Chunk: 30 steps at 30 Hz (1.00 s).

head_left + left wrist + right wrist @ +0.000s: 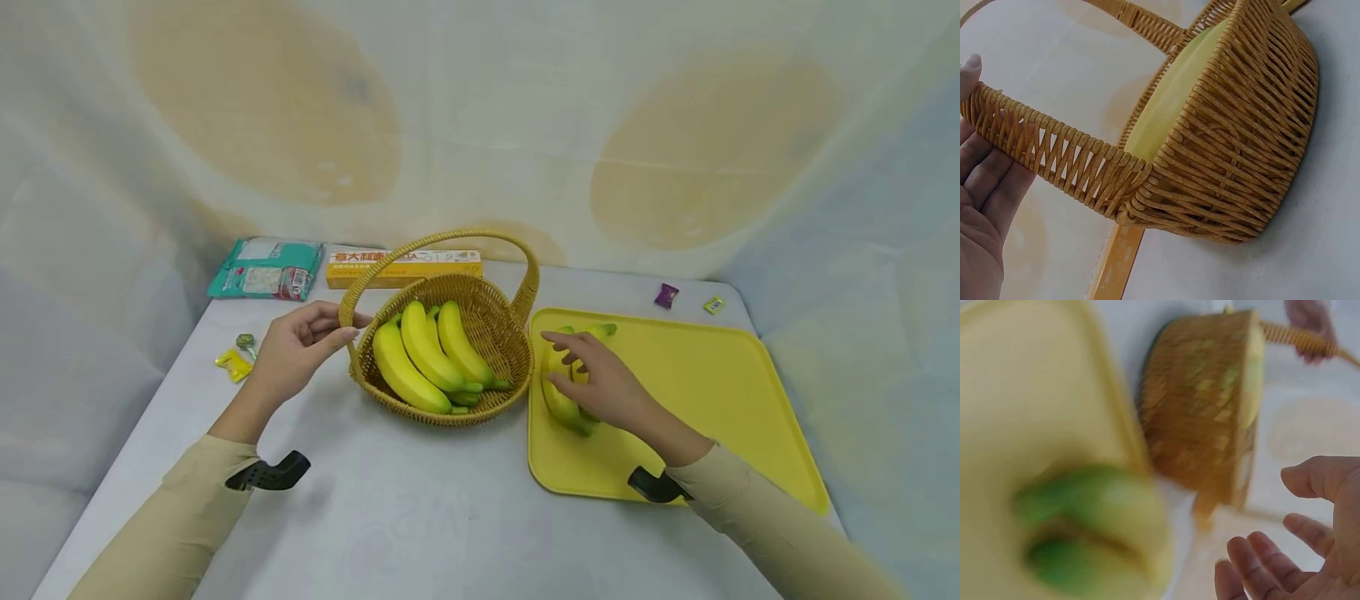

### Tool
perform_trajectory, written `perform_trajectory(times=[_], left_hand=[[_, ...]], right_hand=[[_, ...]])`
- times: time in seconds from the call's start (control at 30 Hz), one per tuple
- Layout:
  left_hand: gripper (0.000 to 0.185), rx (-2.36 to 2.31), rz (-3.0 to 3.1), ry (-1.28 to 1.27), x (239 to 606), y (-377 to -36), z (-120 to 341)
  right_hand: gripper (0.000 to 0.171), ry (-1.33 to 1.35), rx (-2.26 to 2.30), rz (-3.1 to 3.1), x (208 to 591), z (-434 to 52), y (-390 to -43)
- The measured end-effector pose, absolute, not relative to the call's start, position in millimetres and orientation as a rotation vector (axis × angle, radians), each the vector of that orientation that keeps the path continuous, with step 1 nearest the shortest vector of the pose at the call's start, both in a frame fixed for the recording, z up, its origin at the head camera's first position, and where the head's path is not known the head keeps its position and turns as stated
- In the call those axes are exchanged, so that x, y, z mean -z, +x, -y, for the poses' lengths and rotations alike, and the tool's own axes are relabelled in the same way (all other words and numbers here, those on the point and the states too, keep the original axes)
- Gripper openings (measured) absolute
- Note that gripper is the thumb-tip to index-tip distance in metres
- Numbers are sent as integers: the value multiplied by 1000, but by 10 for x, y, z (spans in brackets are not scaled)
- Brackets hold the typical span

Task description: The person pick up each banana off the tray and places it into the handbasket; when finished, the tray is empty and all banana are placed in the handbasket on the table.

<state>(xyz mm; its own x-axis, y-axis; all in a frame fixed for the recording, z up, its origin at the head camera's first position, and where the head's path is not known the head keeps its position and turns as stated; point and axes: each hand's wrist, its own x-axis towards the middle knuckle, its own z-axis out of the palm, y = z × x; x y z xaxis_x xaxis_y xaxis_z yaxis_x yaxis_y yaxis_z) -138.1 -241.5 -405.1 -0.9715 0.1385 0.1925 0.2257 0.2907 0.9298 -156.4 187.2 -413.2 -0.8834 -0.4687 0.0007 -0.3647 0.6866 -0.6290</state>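
Note:
My left hand [296, 346] pinches the left side of the arched handle [530, 287] of a brown wicker basket [491, 317]. In the left wrist view, the thumb and fingers of this hand [985, 194] lie on opposite sides of the woven strip. Several yellow bananas [408, 367] lie in the basket, their green stems toward its front right. My right hand [607, 383] hovers over other bananas [558, 396] at the left side of a yellow tray [697, 400]. Its fingers are loosely bent and spread, with nothing between them in the right wrist view.
Behind the basket stands a yellow-orange pasta box [360, 275], with a teal-and-white packet [264, 268] to its left. Small wrapped candies lie around: a yellow one [234, 364] and a green one [245, 340] at left, a purple one [666, 295] behind the tray. Cloth walls enclose the table.

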Motion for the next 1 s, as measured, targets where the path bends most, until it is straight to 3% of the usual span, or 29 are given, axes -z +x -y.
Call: perform_trajectory(times=[0.2,0.47,1.0], left_hand=[[27,1788,2466,-327,4050,-1377,2413],[26,1797,2451,-347,4046,-1374,2409],[26,1810,2449,-343,4046,-1373,2409]], right_hand=[[62,-438,921,-2810,4403,-2217,-1675],[77,-205,899,-2778,4626,-2359,-1788],[71,-219,815,-2738,4570,-2599,-1734]])
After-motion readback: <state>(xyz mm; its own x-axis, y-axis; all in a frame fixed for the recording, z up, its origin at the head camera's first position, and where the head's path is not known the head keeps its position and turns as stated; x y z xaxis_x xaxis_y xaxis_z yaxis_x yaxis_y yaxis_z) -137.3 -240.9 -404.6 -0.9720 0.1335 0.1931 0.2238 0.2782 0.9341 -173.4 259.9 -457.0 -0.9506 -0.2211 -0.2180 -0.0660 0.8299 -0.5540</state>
